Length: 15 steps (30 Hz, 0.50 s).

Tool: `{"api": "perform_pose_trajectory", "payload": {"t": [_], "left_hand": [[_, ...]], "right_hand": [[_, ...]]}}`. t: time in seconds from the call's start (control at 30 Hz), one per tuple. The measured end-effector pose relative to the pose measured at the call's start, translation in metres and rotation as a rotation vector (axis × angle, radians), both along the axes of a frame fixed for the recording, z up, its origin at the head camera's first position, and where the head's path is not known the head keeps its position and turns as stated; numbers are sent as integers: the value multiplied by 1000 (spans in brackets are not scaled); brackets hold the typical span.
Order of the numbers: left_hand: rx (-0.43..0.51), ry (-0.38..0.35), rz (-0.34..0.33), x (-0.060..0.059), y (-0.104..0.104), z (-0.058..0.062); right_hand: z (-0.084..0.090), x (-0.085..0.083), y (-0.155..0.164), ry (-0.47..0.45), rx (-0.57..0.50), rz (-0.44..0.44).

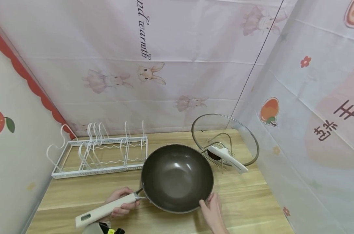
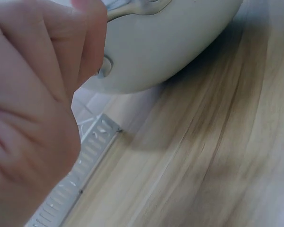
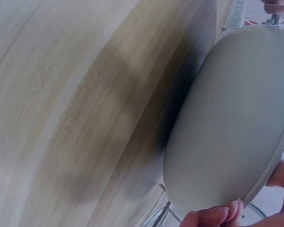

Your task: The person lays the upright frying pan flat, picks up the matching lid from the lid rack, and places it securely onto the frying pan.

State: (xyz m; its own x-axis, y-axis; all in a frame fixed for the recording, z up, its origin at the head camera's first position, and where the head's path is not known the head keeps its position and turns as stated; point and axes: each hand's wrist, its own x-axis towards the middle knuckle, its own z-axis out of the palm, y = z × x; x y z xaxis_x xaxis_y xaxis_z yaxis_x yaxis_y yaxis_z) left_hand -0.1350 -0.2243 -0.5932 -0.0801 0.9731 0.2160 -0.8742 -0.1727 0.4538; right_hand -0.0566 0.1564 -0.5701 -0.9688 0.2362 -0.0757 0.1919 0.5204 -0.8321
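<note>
A wok [image 1: 177,178] with a dark inside and a pale outer wall [image 3: 227,113] is held level, close over the wooden table. My left hand [image 1: 125,208] grips its cream handle [image 1: 103,211] near the pan end, thumb and fingers on either side. In the left wrist view, that hand's curled fingers [image 2: 90,42] show beside the handle bracket. My right hand [image 1: 213,211] pinches the near right rim, thumb over the edge. From the right wrist view, its fingertips [image 3: 217,215] lie against the wok's outer side.
A white metal rack [image 1: 99,169] with curved wire dividers stands at the back left. Back right, a glass lid [image 1: 254,143] with a white handle [image 1: 228,159] leans in a small wire stand [image 1: 222,167]. Printed cloth walls [image 1: 177,48] enclose the wooden table [image 1: 244,208].
</note>
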Motion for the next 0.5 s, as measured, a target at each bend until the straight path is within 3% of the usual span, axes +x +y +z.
{"api": "perform_pose_trajectory", "payload": {"t": [0.13,0.5], "left_hand": [[53,-27,-47,-7,-2,-7],[100,77,-20,-18,-13,-25]], "right_hand": [[-2,4,-1,-13,-8,0],[-5,13,-9,31,-5,12]]}}
